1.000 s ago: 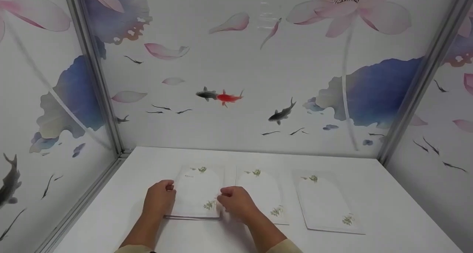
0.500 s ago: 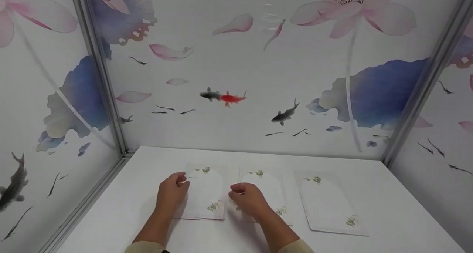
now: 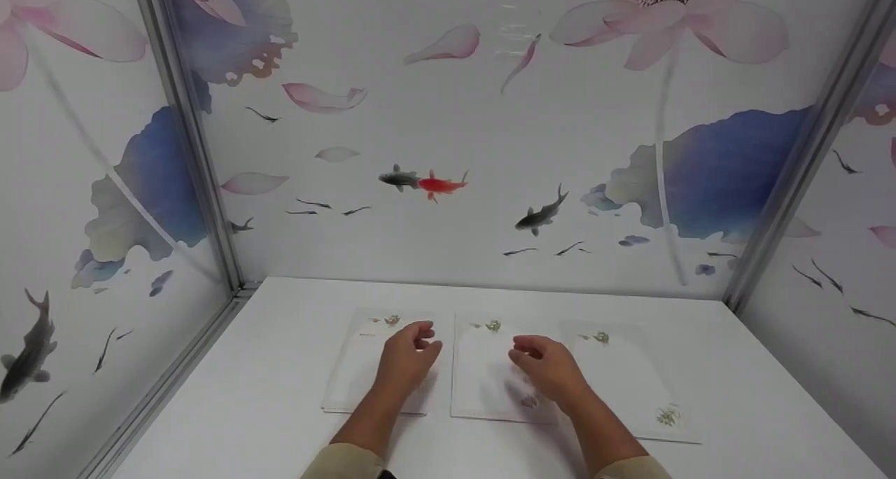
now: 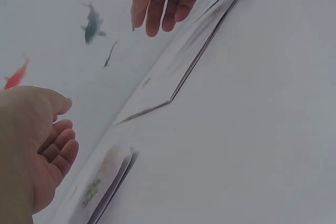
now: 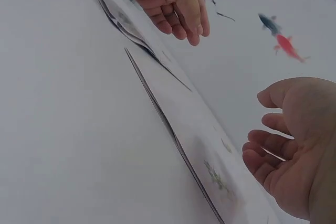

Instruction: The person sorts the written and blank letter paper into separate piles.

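Both my grips are released: my left hand (image 3: 408, 356) and my right hand (image 3: 549, 367) have loosely bent fingers with nothing between them, and both wrist views show them apart from the paper. The paper lies flat on the white desk (image 3: 245, 409) across the lower half of the head view: the left sheets (image 3: 350, 381) at lower centre-left, the middle sheets (image 3: 483, 374) near lower centre, the right sheets (image 3: 616, 381) at lower right. In the head view my left hand overlaps the right side of the left sheets, and my right hand the right edge of the middle ones. The right wrist view shows wavy, layered edges at its upper left, with a gap between leaves, so I judge that a clumsy pinch there could catch only some of them and fan the rest. Pressing from one side alone would likely skew the middle sheets, since I see nothing pinning them. The rows lie close together, so a wide sweep could push one into its neighbour. If I drop my right forearm too low, it might drag or crease the right sheets.
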`<state>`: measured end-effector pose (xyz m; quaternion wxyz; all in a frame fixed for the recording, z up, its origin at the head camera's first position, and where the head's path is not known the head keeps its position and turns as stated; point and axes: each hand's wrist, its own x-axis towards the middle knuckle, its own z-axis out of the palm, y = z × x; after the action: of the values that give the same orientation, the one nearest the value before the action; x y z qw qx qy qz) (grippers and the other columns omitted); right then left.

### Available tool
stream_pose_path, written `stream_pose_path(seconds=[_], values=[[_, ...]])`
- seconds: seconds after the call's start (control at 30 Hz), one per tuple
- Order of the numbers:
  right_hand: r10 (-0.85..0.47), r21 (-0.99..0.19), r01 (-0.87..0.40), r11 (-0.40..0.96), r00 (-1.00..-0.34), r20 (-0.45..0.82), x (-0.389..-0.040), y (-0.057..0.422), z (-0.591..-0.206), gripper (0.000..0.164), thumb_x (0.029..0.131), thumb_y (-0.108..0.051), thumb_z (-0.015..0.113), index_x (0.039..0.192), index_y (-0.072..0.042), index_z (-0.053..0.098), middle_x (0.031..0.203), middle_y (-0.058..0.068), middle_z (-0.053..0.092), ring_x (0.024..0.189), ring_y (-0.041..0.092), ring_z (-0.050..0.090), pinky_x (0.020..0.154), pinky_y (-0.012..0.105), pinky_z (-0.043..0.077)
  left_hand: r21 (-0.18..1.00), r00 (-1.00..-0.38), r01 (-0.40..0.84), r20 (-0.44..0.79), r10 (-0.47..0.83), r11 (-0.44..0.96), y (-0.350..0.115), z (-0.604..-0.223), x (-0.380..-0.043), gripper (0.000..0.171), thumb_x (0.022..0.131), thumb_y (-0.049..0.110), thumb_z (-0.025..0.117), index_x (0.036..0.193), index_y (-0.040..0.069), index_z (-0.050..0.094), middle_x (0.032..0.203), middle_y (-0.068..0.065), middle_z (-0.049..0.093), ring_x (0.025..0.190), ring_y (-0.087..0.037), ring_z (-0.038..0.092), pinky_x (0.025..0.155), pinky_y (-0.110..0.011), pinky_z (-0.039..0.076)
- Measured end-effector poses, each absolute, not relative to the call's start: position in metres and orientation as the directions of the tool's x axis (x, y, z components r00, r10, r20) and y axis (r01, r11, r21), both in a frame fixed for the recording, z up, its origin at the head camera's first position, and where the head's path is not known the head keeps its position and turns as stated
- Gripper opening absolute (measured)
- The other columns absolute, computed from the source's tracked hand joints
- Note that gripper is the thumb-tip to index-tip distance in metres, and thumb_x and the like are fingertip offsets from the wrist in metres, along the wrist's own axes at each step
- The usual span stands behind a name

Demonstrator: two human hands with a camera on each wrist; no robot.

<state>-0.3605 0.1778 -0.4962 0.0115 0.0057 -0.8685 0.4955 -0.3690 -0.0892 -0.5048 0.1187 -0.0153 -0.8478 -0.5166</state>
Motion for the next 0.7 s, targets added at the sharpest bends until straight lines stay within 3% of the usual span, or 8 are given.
stream_pose_path(seconds=[0.3, 0.47, 0.6, 0.7], values=[[0.045, -0.862, 0.003, 0.506, -0.999, 0.023, -0.361, 0.223, -0.497, 0.049, 0.104, -0.037, 0.070, 0.145, -0.011, 0.065, 0.142, 0.011, 0.069, 0.137, 0.033, 0.062, 0.115, 0.051, 0.054, 0.882, -0.979, 0.173, 0.204, -0.024, 0.439, -0.050, -0.502, -0.370, 0.043, 0.101, 0.026, 0.073, 0.142, 0.012, 0.066, 0.129, -0.002, 0.074, 0.114, -0.016, 0.067, 0.095, -0.036, 0.061], [0.030, -0.829, 0.006, 0.559, -0.999, 0.013, -0.361, 0.230, -0.498, 0.053, 0.102, -0.039, 0.073, 0.147, -0.012, 0.064, 0.147, 0.012, 0.067, 0.140, 0.035, 0.060, 0.118, 0.055, 0.050, 0.866, -0.982, 0.180, 0.186, 0.034, 0.467, -0.045, -0.502, -0.366, 0.049, 0.102, 0.031, 0.074, 0.146, 0.015, 0.063, 0.139, -0.005, 0.070, 0.126, -0.022, 0.066, 0.106, -0.043, 0.058], [-0.056, -0.747, -0.016, 0.664, -0.998, -0.029, -0.360, 0.230, -0.500, 0.067, 0.097, -0.049, 0.077, 0.154, -0.020, 0.059, 0.160, 0.015, 0.056, 0.151, 0.043, 0.049, 0.122, 0.066, 0.040, 0.801, -0.982, 0.174, 0.099, 0.159, 0.573, -0.046, -0.505, -0.360, 0.064, 0.099, 0.044, 0.076, 0.156, 0.025, 0.055, 0.164, -0.005, 0.052, 0.154, -0.030, 0.048, 0.126, -0.056, 0.042], [-0.142, -0.696, -0.046, 0.717, -0.986, -0.082, -0.357, 0.228, -0.501, 0.076, 0.091, -0.052, 0.082, 0.158, -0.027, 0.055, 0.171, 0.012, 0.043, 0.160, 0.046, 0.035, 0.126, 0.072, 0.029, 0.718, -0.961, 0.212, 0.029, 0.276, 0.663, -0.048, -0.508, -0.357, 0.079, 0.095, 0.054, 0.076, 0.163, 0.027, 0.046, 0.176, -0.003, 0.035, 0.165, -0.032, 0.031, 0.131, -0.061, 0.031]])
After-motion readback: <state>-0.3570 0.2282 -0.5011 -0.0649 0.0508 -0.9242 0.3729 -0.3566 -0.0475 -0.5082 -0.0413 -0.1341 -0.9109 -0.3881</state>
